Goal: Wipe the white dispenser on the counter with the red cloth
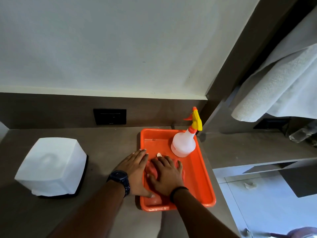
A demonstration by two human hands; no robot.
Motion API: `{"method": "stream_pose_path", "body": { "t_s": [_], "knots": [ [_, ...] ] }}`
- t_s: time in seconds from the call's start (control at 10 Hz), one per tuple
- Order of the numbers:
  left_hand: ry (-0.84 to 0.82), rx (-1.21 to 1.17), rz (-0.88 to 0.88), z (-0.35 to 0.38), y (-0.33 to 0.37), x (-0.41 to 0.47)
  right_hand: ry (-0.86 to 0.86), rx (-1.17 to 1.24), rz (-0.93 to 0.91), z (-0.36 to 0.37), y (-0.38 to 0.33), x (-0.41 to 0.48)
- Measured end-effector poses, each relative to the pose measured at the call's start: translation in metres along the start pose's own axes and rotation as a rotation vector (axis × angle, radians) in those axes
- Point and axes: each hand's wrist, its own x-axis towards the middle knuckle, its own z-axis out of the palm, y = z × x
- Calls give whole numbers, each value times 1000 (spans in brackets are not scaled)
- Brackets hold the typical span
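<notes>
Inside orange tray point(204, 179): right hand point(167, 176) flat on red cloth point(152, 170).

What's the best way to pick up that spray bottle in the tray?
Grip the spray bottle by its narrow neck, just under the yellow trigger head. Come from the left or front, since it stands upright in the far right corner of the tray, close against the rim.

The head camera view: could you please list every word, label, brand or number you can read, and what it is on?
No text can be read.
Translucent white spray bottle in the orange plastic tray: small red marking, too blurred to read.
Dark wristwatch: face shows nothing readable.
White box-shaped dispenser: no visible label.
</notes>
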Motion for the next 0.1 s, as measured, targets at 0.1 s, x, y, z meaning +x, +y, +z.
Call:
{"method": "stream_pose_path", "body": {
  "t_s": [0.1],
  "knots": [
    [73, -61, -24, -10, 1, -6, 210, 163, 71, -21, -5, -3]
  ]
}}
